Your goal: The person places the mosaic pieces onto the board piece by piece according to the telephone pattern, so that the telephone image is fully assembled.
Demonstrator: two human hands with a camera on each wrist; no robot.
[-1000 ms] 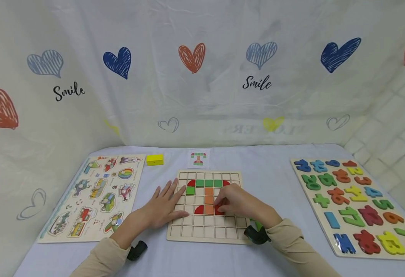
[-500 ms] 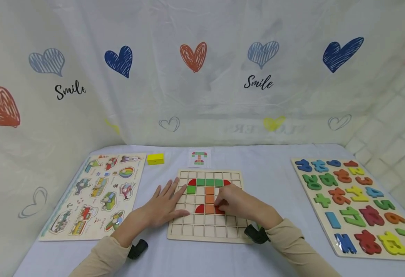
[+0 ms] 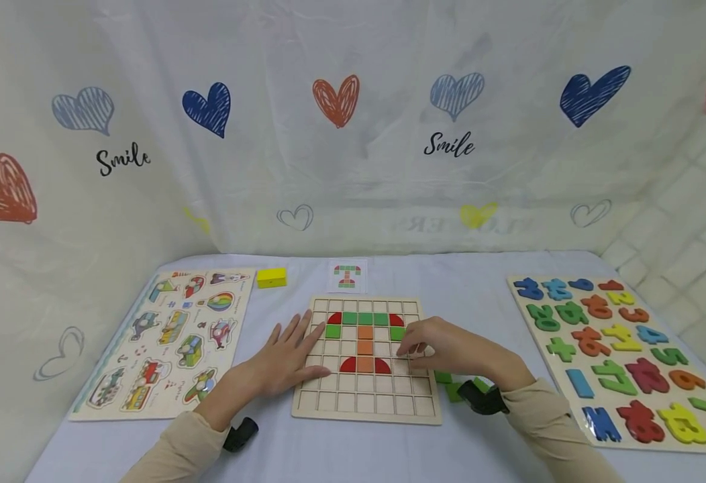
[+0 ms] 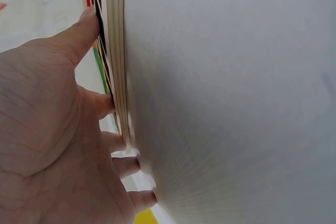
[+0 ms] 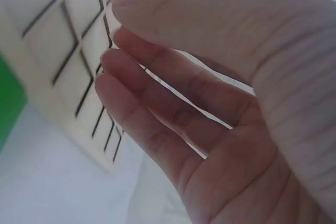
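A wooden grid board lies in the middle of the head view, with red, green and orange pieces set in its squares. My left hand rests flat with spread fingers on the board's left edge; the left wrist view shows its fingertips along that side. Over the right part of the grid is my right hand, fingers loosely bent with nothing between them, as the right wrist view also shows. A red quarter-round piece sits right of the lowest orange square, left of this hand.
Several loose green tiles lie by the board's right edge, partly under the right wrist. Behind the board are a pattern card and a yellow block. A vehicle puzzle lies left, a number puzzle right.
My right hand has let go of the red quarter-round piece and moved right, uncovering it and a green square above. My left hand has stayed in place.
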